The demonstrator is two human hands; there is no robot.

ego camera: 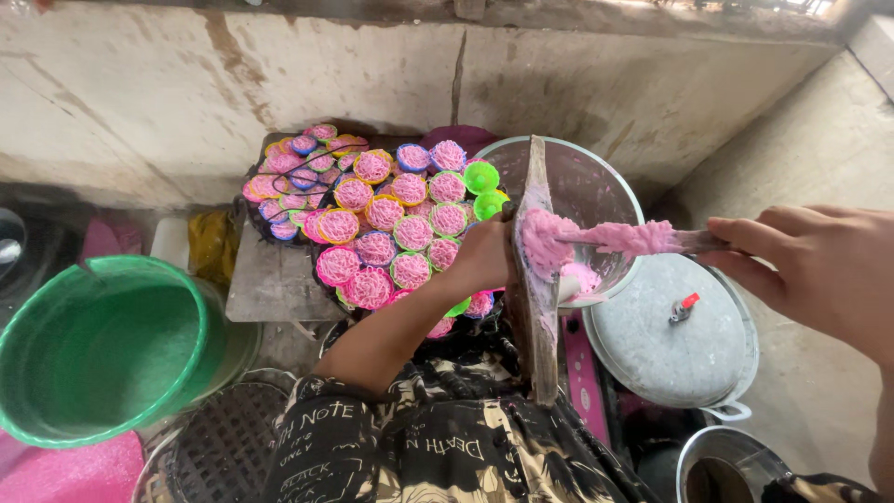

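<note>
My left hand (481, 259) grips a long wooden press (533, 279) held upright over a clear glass bowl (596, 191). Pink dough (549, 237) is smeared on the press. My right hand (819, 265) holds a spatula (652, 239) coated in pink dough and presses its tip against the dough on the press. More pink dough lies in the bottom of the bowl. Behind my left hand, several small coloured moulds filled with pink noodle nests (391, 210) are piled on a dark tray.
A green plastic bucket (102, 349) stands at the left over a dark woven basket (223, 447). A metal pot lid (675, 335) with a red knob sits at the right, a steel pot (731, 466) below it. A concrete wall (279, 74) runs behind.
</note>
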